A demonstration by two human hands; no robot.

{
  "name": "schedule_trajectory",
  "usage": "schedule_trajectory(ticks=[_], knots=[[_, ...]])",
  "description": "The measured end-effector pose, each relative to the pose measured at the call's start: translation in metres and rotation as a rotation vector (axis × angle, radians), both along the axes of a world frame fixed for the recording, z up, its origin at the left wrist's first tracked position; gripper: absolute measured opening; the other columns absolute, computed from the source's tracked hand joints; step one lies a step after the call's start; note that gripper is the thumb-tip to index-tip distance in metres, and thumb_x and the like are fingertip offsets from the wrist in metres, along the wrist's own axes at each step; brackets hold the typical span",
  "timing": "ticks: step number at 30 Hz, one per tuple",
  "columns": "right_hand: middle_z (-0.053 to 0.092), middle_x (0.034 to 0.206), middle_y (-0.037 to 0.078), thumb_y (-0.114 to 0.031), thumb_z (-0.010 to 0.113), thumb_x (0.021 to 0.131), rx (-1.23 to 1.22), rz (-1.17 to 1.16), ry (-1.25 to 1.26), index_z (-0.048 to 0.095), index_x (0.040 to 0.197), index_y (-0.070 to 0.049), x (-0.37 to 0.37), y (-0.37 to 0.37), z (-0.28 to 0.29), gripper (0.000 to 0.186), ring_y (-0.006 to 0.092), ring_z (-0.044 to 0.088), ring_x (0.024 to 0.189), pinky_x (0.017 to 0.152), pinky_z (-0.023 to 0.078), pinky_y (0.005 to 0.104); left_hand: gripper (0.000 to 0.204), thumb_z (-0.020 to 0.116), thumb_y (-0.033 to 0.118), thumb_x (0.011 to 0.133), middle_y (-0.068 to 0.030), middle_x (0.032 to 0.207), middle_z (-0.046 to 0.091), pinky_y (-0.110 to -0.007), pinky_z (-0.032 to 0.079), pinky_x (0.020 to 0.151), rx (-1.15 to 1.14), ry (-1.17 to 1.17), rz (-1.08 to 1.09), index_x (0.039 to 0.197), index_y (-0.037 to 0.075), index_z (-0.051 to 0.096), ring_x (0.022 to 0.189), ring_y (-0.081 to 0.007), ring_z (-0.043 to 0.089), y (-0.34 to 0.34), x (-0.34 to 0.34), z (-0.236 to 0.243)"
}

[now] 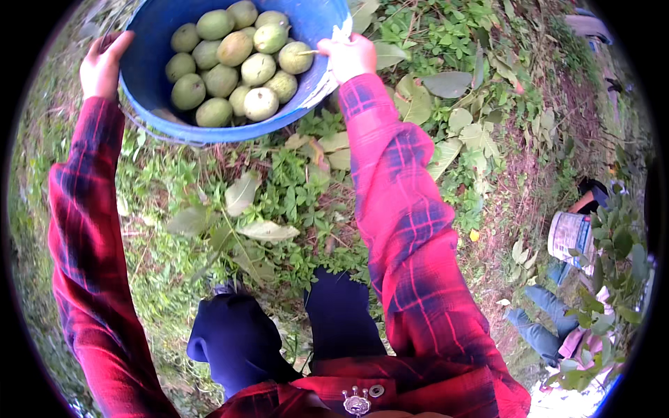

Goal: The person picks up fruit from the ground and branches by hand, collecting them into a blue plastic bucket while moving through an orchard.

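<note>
Head view looks down on green, weedy ground (160, 279), which spreads below both hands and far out to their right. Two red-and-navy plaid sleeves, the right sleeve (411, 223) and the left sleeve (87, 223), run up from the lower edge to the grip. Between the hands hangs a blue bucket (148, 59), tilted so that its inside shows. The left hand (101, 66) is closed on the bucket's left edge, its fingertips curled at the rim; whether it also takes in the handle cannot be told. The right hand (352, 57) is clamped on the opposite edge, with a torn white strip (320, 94) along the rim just beside it.

Below the grip, nearer the wearer, stand dark blue trousers (341, 306). Well to the right of the right hand and lower down are another person's jeans (550, 313), partly behind leaves, with a white bucket (570, 233) near them. Large fallen leaves (240, 193) lie below the blue bucket. Inside it, between the two hands, sits a heap of round green fruit (235, 49). A thin stem (307, 52) lies between the right fingertips and the nearest fruit. Far below the grip, a silver-coloured pendant (356, 402) rests against the shirt front.
</note>
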State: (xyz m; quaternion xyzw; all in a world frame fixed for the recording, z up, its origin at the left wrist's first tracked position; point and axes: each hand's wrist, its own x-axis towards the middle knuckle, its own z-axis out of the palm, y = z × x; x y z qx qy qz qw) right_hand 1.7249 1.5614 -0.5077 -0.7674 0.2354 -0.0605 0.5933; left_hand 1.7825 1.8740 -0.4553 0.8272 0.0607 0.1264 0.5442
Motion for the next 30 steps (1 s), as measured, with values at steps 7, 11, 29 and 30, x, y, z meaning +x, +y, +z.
schedule_trajectory(ticks=[7, 11, 29, 30], knots=[[0.055, 0.063, 0.016, -0.019, 0.059, 0.050, -0.078, -0.044, 0.240, 0.055, 0.067, 0.000, 0.027, 0.022, -0.001, 0.026, 0.0279, 0.054, 0.061, 0.059, 0.043, 0.0328, 0.010, 0.052, 0.010, 0.070, -0.0001, 0.066, 0.047, -0.019, 0.036, 0.055, -0.188, 0.229, -0.129, 0.075, 0.002, 0.047, 0.058, -0.0071, 0.043, 0.023, 0.051, -0.024], [0.055, 0.069, 0.017, -0.022, 0.060, 0.048, -0.182, -0.055, 0.288, 0.056, 0.067, 0.000, 0.039, 0.013, 0.015, 0.030, 0.0291, 0.054, 0.067, 0.063, 0.043, 0.0329, 0.017, 0.047, 0.018, 0.071, -0.0051, 0.070, 0.050, -0.024, 0.040, 0.059, -0.317, 0.236, -0.193, 0.073, 0.002, 0.048, 0.062, -0.0127, 0.047, 0.014, 0.064, -0.022], [0.053, 0.058, 0.005, -0.013, 0.044, 0.077, -0.300, -0.308, 0.769, 0.054, 0.077, -0.006, -0.342, -0.294, 0.061, 0.012, 0.0101, 0.049, 0.048, 0.044, 0.043, 0.0224, 0.037, 0.062, 0.024, 0.060, -0.0109, 0.082, 0.054, -0.030, 0.043, 0.063, -0.077, 0.293, 0.023, 0.086, -0.001, 0.053, 0.066, -0.0205, 0.052, 0.057, 0.085, -0.035], [0.054, 0.061, 0.005, -0.014, 0.048, 0.074, -0.203, -0.388, 0.797, 0.055, 0.076, -0.007, -0.377, -0.297, 0.024, 0.010, 0.0114, 0.051, 0.050, 0.045, 0.043, 0.0225, 0.038, 0.062, 0.024, 0.060, -0.0109, 0.082, 0.054, -0.030, 0.043, 0.063, 0.000, 0.298, 0.061, 0.087, -0.001, 0.053, 0.066, -0.0206, 0.052, 0.056, 0.091, -0.039]])
